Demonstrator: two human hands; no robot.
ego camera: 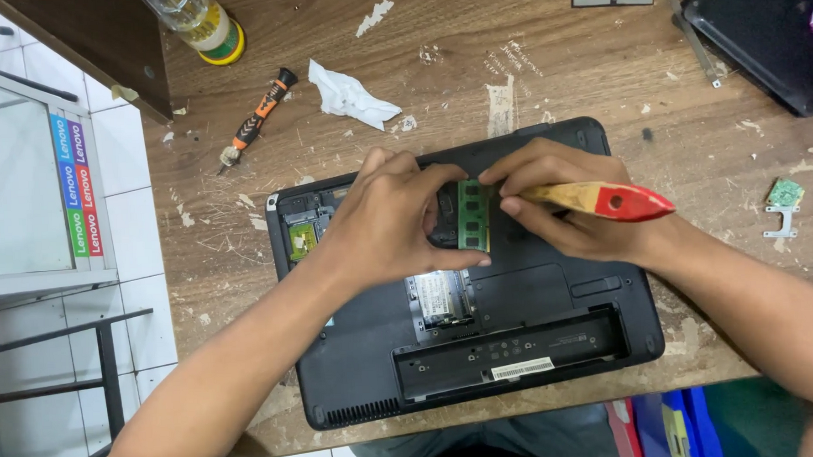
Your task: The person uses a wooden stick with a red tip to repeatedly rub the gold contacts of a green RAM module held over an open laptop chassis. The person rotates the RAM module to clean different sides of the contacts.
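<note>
A black laptop (539, 328) lies upside down on the worn wooden table (601, 74), with its covers off and its battery bay bare. My left hand (392, 220) holds a green memory module (473, 216) by its edges over the open slot in the middle of the laptop. My right hand (561, 199) grips a wooden brush with a red handle end (620, 201). Its fingertips touch the module's top right corner. The brush's bristles are hidden under my fingers.
An orange and black screwdriver (257, 118) and a crumpled white tissue (350, 96) lie behind the laptop. A bottle (198, 23) stands at the back left. A black case (763, 30) sits at the back right, and a small green circuit card (784, 194) lies at the right.
</note>
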